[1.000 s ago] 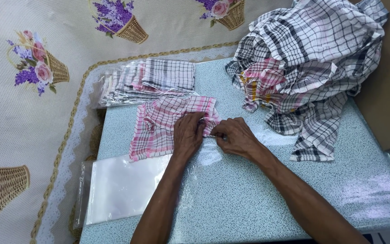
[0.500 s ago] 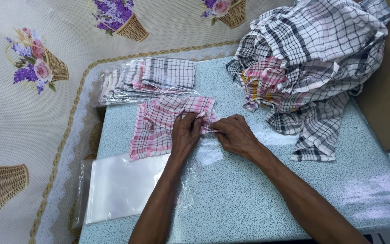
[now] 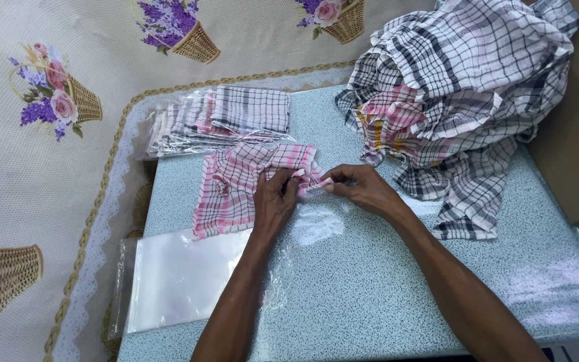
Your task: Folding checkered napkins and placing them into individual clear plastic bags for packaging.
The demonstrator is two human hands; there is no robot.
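Both hands are pinching the right-hand edge of the pink checked cloth (image 3: 249, 184): the left hand (image 3: 274, 201) is lying palm down on it with its fingers curled closed over the fold, and the right hand (image 3: 363, 188) is nipping a small corner of the same cloth between thumb and fingertips, so neither hand is open. Against the frames of a moment ago, the hands have barely shifted and the cloth is lying in the same spot, bunched a little tighter at that edge, which suggests the folding is being tidied rather than finished. Going from the left, a stack of clear plastic bags (image 3: 175, 278) is lying at the near left corner, the pink cloth is resting just above it near the middle, and bagged cloths (image 3: 222, 121) are sitting beyond. To the right, a heap of loose checked cloths (image 3: 464, 87) is piling up. Everything is resting on a speckled pale blue tabletop (image 3: 383, 288), beside a cream fabric printed with flower baskets (image 3: 48, 167).
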